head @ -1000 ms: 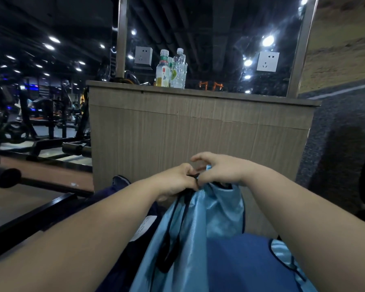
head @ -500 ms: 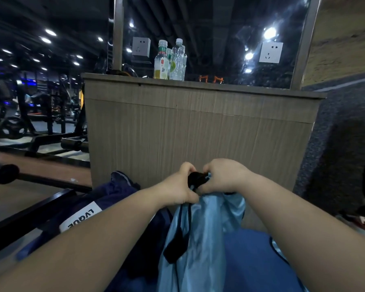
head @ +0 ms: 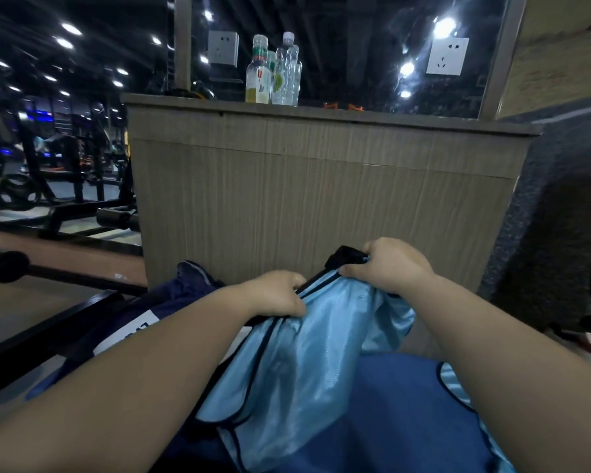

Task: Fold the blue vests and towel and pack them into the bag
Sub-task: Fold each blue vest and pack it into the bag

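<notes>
Two curled grips on one black-trimmed edge of the light blue vest (head: 304, 370): left hand (head: 280, 295) clenched round the trim lower and nearer, right hand (head: 389, 268) clenched round it higher and farther, a bunched black end poking out past its knuckles. Drawn apart since half a second ago, when pressed knuckle to knuckle at the same spot. Trim now stretched in a slant between them, shiny fabric hanging open below. Probably straightening the garment ahead of a fold, so folding barely begun and this vest not yet packed. Both forearms reaching forward from the bottom corners, backs of the hands upward. Under the vest, a darker blue cloth (head: 389, 421), perhaps the towel, and a sliver of a second vest (head: 458, 387) beside the right forearm. Left of the left wrist, a navy bag (head: 191, 288) with a white label. Beyond, a wooden counter (head: 321, 199) carrying bottles (head: 273, 73).
</notes>
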A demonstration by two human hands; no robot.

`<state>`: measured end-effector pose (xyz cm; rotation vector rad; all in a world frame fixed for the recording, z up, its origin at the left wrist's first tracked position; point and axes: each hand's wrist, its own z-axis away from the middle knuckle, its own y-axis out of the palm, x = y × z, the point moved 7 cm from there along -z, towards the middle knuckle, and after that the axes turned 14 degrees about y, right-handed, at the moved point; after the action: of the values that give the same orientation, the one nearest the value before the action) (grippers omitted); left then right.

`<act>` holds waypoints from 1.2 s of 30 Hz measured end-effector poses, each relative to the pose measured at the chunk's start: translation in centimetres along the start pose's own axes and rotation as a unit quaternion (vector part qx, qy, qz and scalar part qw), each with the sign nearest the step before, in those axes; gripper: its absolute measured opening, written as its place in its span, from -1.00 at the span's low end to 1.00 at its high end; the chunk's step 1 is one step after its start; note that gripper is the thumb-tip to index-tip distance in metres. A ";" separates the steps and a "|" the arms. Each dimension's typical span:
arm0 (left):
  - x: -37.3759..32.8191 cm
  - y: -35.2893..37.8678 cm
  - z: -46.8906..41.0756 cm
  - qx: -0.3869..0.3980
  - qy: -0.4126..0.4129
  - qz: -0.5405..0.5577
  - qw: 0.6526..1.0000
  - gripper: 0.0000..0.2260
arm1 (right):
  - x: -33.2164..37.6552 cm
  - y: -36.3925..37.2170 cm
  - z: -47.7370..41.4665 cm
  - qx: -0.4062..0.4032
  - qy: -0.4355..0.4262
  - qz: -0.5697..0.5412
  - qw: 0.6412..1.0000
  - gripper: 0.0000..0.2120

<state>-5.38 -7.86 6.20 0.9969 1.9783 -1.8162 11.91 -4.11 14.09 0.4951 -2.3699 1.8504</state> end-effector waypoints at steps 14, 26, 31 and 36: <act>5.7 0.5 1.7 0.084 -0.142 0.027 0.986 -0.76 | -7.6 2.5 -2.7 0.096 0.159 0.015 0.982 -0.47; 12.4 -1.6 1.1 0.107 -0.254 0.057 0.960 -0.82 | -11.7 10.1 -0.9 0.394 0.228 0.062 0.888 -0.57; 12.4 -0.3 -2.7 0.081 -0.200 -0.240 0.946 -0.72 | -12.9 16.2 -2.1 0.364 0.243 0.042 0.898 -0.45; 11.7 5.8 -5.7 0.016 -0.105 -0.396 0.912 -0.70 | -16.0 19.3 -2.7 0.194 0.216 -0.035 0.956 -0.57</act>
<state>-8.69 0.87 -4.52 -0.0663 2.3981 -2.1983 20.66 5.68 -7.45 0.1689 -1.7007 2.1316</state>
